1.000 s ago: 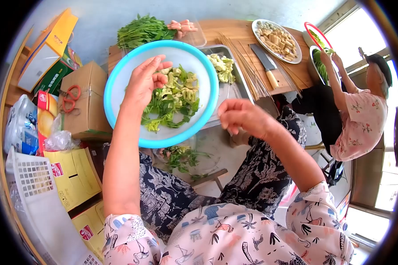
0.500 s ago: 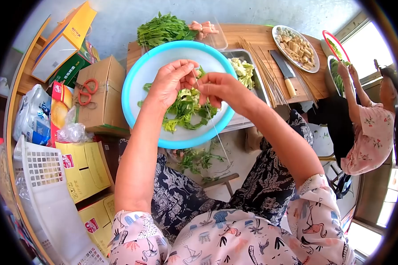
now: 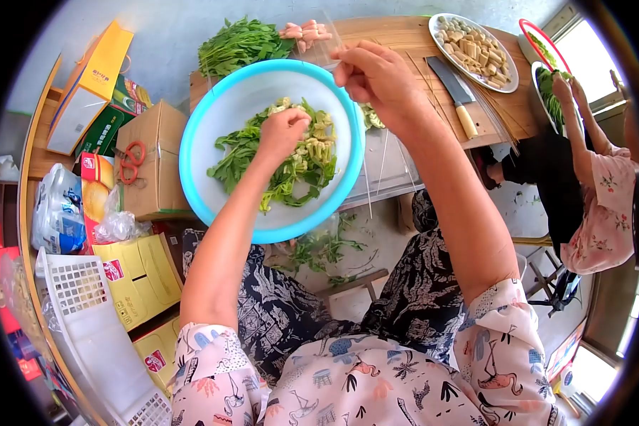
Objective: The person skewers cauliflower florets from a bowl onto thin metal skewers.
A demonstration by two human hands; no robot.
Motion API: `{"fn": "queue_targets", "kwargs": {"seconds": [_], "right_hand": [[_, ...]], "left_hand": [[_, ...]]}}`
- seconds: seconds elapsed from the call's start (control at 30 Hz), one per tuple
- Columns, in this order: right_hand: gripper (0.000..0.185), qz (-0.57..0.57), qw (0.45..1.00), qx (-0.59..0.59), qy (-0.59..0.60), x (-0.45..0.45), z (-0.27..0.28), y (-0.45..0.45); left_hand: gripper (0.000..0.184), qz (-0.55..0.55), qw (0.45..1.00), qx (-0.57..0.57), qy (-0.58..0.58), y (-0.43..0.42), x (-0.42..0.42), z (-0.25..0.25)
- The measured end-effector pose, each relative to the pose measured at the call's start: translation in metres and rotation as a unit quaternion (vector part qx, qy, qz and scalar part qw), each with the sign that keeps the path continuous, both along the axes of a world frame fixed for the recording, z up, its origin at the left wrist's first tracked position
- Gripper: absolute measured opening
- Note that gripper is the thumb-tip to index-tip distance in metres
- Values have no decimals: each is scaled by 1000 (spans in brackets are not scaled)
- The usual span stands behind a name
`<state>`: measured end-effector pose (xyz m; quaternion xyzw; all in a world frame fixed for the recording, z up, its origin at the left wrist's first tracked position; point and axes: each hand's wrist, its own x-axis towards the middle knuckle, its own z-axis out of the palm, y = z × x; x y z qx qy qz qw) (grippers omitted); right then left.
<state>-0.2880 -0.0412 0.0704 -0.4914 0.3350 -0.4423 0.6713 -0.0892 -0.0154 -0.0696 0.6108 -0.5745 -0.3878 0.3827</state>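
A white basin with a blue rim holds leafy greens with pale green stems. My left hand is down in the basin, fingers curled closed on the leafy greens; its fingertips are partly hidden. Above the basin's right rim, my right hand is raised with thumb and fingers pinched together. What it pinches, if anything, is too thin to make out. Thin skewers show below it, over a metal tray beside the basin.
On the wooden table are a bunch of greens, pink sausage pieces, a knife and a plate of cut pieces. Boxes and red scissors stand left. Another person handles greens at right.
My hands were together over the basin with a long skewer between them. They have separated: left lowered into the greens, right moved up and right. The view has shifted slightly.
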Motion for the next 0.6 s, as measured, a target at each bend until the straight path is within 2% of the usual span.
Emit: {"fn": "queue_targets", "kwargs": {"seconds": [0.07,0.1,0.17,0.2,0.23,0.3,0.37,0.43,0.47,0.5,0.57,0.6], "right_hand": [[16,8,1000,-10,-2,0,3,1],[16,17,1000,-21,-2,-1,4,1],[15,14,1000,-20,-11,-1,5,2],[15,24,999,-18,-13,-2,5,2],[15,33,999,-15,-14,-2,5,2],[15,28,999,-21,-7,-3,5,2],[14,37,999,-26,-4,-5,5,1],[14,33,999,-22,-12,-7,6,2],[15,29,999,-30,0,-8,7,4],[17,27,999,-39,11,-7,9,6],[18,31,999,-40,12,-5,9,8],[19,33,999,-40,17,-3,10,10]], "left_hand": [[22,-23,996,-30,-76,-10,-16,-10],[22,-25,996,-30,-77,-17,-23,-14],[25,-19,970,-45,-237,-27,-38,-16],[27,-7,960,-26,-277,-27,-46,-16],[27,-9,960,-27,-279,-28,-48,-14],[26,-25,926,-3,-376,-30,-50,-13],[24,-26,928,14,-373,-34,-43,-15],[23,33,985,4,-168,-38,-27,-27],[27,58,994,93,-6,-33,-24,-13],[27,61,994,91,-9,-27,-19,1],[32,76,945,164,273,-13,-3,27],[33,47,916,151,369,-7,10,33]]}}
